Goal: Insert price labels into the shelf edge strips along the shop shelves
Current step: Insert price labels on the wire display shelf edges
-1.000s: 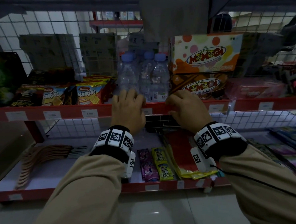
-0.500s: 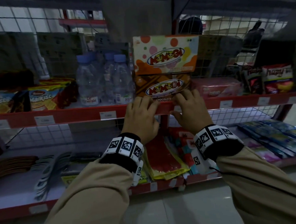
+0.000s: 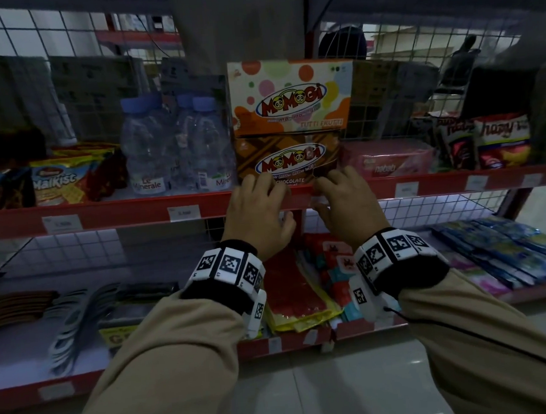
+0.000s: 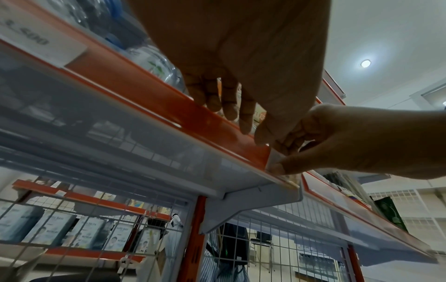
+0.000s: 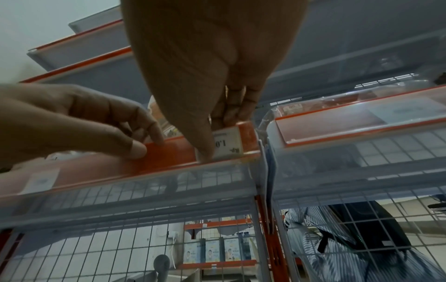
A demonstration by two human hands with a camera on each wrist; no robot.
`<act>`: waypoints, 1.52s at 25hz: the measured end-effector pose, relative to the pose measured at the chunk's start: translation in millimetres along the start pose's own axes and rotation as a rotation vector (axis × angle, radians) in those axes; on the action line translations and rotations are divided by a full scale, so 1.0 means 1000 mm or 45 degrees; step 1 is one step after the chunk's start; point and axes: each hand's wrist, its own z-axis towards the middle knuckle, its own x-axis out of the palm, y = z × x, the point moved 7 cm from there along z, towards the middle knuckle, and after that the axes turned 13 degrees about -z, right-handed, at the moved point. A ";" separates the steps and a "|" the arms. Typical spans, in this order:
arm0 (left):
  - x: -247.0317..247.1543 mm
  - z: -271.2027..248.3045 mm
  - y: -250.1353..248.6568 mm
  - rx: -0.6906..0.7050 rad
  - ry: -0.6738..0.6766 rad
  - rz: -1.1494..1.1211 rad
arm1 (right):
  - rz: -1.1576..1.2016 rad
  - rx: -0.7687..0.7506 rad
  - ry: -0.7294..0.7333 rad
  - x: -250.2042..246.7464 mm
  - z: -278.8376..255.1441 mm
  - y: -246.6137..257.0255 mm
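Right hand (image 5: 212, 106): nearest to me; my thumb and fingers pinch the price label (image 5: 228, 144) against the strip, thumb low on its front face, I judge to stop it sliding while it seats.
Price label: a small white slip with printed digits, sitting at the right end of the shelf edge strip (image 5: 169, 154), its lower edge down by the strip's bottom lip; I cannot tell whether the top edge has gone behind the clear cover.
Left hand (image 5: 96, 126): just beside the right, thumb tip on the strip's face and fingers curled over its top edge; I read this as pinching the strip to steady or open it for the label.
Shelf edge strip: orange backing behind a clear cover, running along the shelf front; other white labels already sit further left (image 3: 184, 212) and on the next bay to the right (image 3: 406, 188).
Momogi chocolate box (image 3: 289, 162): directly behind my hands, so I take this label to be its price.
Water bottles (image 3: 172, 149): left of the box, well clear of my fingers.
Progress: I judge this slot nearly filled.
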 end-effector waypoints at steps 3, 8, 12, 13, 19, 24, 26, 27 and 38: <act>0.001 0.000 0.000 -0.008 0.019 0.002 | 0.075 0.043 0.115 0.004 0.005 -0.008; -0.002 0.001 0.003 -0.025 -0.003 -0.091 | 0.849 0.351 0.011 -0.008 0.009 -0.031; -0.007 0.003 0.011 -0.106 -0.117 -0.337 | 1.286 0.420 0.025 -0.009 0.010 -0.021; -0.008 0.003 0.012 -0.120 -0.138 -0.388 | 1.368 0.416 0.052 -0.008 0.009 -0.016; -0.005 0.004 0.013 -0.144 -0.192 -0.372 | 1.413 0.291 0.142 -0.006 0.007 0.001; -0.004 0.003 0.011 -0.125 -0.183 -0.296 | 0.993 0.202 -0.031 -0.015 0.008 -0.012; -0.005 0.002 0.010 -0.098 -0.156 -0.271 | 0.970 0.280 -0.111 -0.013 0.008 -0.023; -0.005 0.002 0.010 -0.092 -0.137 -0.261 | 0.969 0.308 -0.142 -0.012 0.008 -0.025; 0.001 0.003 0.004 -0.123 -0.113 -0.106 | 0.632 0.090 0.071 -0.003 0.009 -0.011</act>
